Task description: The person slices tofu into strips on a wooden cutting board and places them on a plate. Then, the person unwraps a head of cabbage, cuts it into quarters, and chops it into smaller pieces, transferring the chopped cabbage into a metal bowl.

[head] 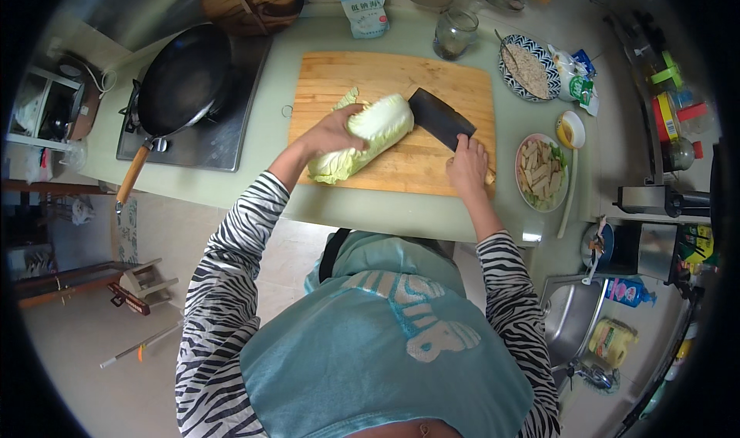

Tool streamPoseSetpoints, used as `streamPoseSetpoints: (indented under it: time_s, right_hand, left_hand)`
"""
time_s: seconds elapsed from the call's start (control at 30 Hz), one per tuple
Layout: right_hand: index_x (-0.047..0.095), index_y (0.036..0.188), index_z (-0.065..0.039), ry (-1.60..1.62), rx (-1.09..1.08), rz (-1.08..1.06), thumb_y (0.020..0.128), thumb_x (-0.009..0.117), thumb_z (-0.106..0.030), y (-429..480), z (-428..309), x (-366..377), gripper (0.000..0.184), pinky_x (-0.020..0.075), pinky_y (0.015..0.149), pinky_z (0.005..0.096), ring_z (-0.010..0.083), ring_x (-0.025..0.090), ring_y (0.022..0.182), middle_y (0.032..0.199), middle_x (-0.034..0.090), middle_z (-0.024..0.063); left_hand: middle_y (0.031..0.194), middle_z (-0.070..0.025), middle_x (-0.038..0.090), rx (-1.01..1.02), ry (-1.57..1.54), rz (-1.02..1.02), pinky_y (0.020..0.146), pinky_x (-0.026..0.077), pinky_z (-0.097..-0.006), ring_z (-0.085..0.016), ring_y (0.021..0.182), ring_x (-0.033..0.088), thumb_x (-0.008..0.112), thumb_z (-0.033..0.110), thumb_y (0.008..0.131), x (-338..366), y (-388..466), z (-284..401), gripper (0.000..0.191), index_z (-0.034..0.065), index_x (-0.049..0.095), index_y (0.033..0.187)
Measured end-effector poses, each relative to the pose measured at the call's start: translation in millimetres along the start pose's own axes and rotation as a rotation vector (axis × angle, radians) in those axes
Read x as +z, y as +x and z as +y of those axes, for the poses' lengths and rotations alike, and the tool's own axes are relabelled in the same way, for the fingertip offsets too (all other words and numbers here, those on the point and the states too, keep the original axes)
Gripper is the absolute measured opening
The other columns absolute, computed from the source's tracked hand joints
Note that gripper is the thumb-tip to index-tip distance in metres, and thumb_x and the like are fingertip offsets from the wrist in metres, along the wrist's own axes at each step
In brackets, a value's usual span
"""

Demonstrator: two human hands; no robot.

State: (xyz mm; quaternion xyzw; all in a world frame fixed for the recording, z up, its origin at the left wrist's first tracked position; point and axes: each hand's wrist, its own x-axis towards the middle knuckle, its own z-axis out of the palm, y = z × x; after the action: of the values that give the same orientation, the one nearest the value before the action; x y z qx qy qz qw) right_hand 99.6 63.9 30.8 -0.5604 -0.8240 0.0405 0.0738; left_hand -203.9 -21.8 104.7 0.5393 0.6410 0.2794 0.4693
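A napa cabbage (384, 120) lies slantwise on a wooden cutting board (347, 68), its white base toward the upper right and its leafy end toward the lower left. My left hand (335, 131) grips the cabbage around its leafy half, thumb and fingers on opposite sides. A loose-looking leaf tip sticks out beyond the fingers. My right hand (469, 163) holds a dark-bladed cleaver (436, 117) at the handle end, with a bit of wooden handle showing past the palm. The blade lies low over the board beside the cabbage base; whether it touches the board I cannot tell.
At left, a black wok (185, 79) sits on the gas stove (245, 91), its wooden handle jutting past the counter edge. A glass jar (455, 33) and a salt bag (363, 7) stand behind the board. Rightward are a patterned bowl (506, 82), a small bowl (571, 128) and a plate of sliced food (540, 172).
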Motion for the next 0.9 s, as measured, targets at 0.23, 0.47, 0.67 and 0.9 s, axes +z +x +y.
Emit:
streamPoseSetpoints:
  time_s: [0.23,0.47,0.67,0.9]
  right_hand:
    - [0.049,0.102,-0.008,0.241,0.173,-0.197,0.070,0.073,-0.017,19.0,15.0,-20.5,0.041,0.0501,0.078,0.0459,0.0385,0.065,0.085,0.092,0.067,0.0203]
    - [0.048,0.096,-0.006,0.633,0.165,-0.142,0.072,0.070,-0.009,5.9,32.8,-25.0,0.033,0.0479,0.064,0.0322,0.0185,0.063,0.070,0.080,0.062,0.0072]
    - [0.061,0.101,-0.002,1.072,0.199,-0.208,0.079,0.071,-0.009,-16.8,30.0,-34.8,0.025,0.0461,0.057,0.0249,0.0083,0.057,0.063,0.073,0.062,0.0013]
    - [0.064,0.092,-0.001,1.091,0.225,-0.365,0.087,0.064,-0.011,-17.6,43.4,-35.1,0.012,0.0411,0.041,0.0252,0.0073,0.052,0.050,0.067,0.059,0.0008]
  left_hand:
    - [0.126,-0.0182,0.058,-0.190,-1.248,0.076,0.098,0.050,-0.0446,-0.029,0.111,0.060,0.066,0.022,0.086,35.9,-23.6,-28.9,0.064,-0.0007,0.039,0.139]
    - [0.135,-0.0118,0.052,0.070,-1.765,0.618,0.105,0.043,-0.0466,-0.030,0.123,0.051,0.061,0.040,0.092,125.3,-35.9,-4.2,0.061,0.0086,0.040,0.140]
    - [0.139,-0.0106,0.048,0.093,-1.870,0.856,0.107,0.039,-0.0491,-0.031,0.126,0.049,0.048,0.051,0.094,138.1,-30.2,10.2,0.063,0.0113,0.038,0.142]
    - [0.139,-0.0071,0.041,0.074,-1.810,0.968,0.102,0.043,-0.0491,-0.028,0.126,0.046,0.060,0.021,0.094,184.0,24.1,24.1,0.059,0.0182,0.024,0.141]
